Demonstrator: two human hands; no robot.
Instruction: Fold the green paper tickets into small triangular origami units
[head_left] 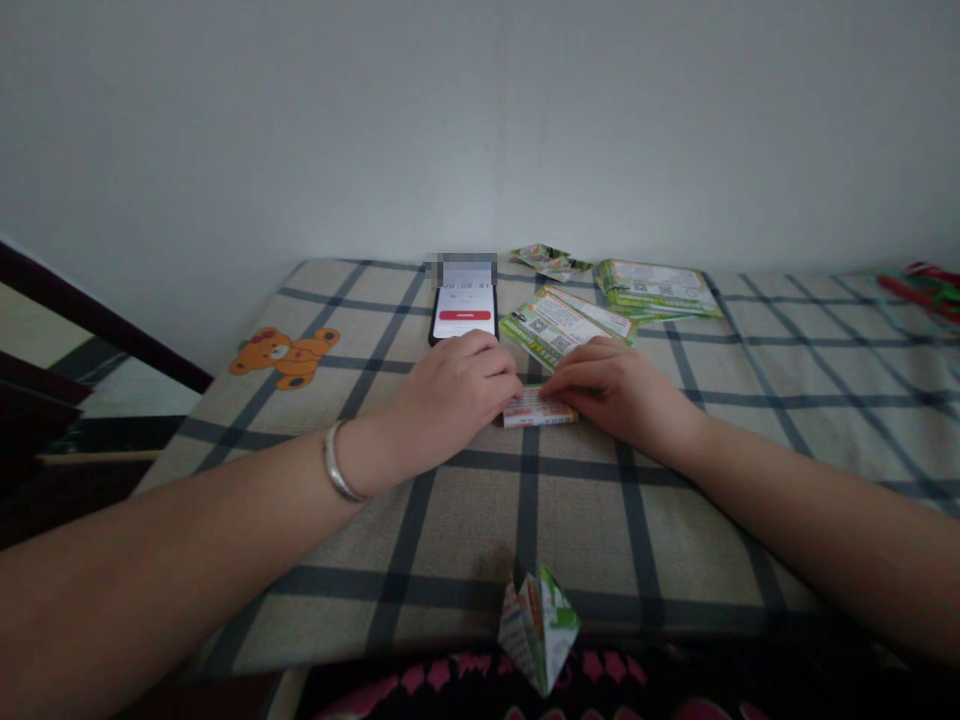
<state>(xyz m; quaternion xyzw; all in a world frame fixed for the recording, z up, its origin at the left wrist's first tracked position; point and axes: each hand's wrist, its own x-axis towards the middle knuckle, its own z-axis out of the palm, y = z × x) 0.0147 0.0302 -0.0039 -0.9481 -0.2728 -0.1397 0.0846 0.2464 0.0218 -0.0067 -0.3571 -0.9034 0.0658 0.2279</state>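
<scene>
Strip: folded paper strip [538, 409], laid flat on the checked cloth [450, 520], mid-table, just in front of the phone [465, 300] & loose leaflets [559, 322].
Handling: judged v. light & thin, stiff only along creases, easily torn or sprung open; best taken at the short ends w/ fingertips.
L hand [450, 395]: fingers curled, tips pressed onto strip's left end.
R hand [611, 385]: fingers bent, tips laid over the right end.
Middle: strip's centre is left uncovered btw. both hands.
</scene>
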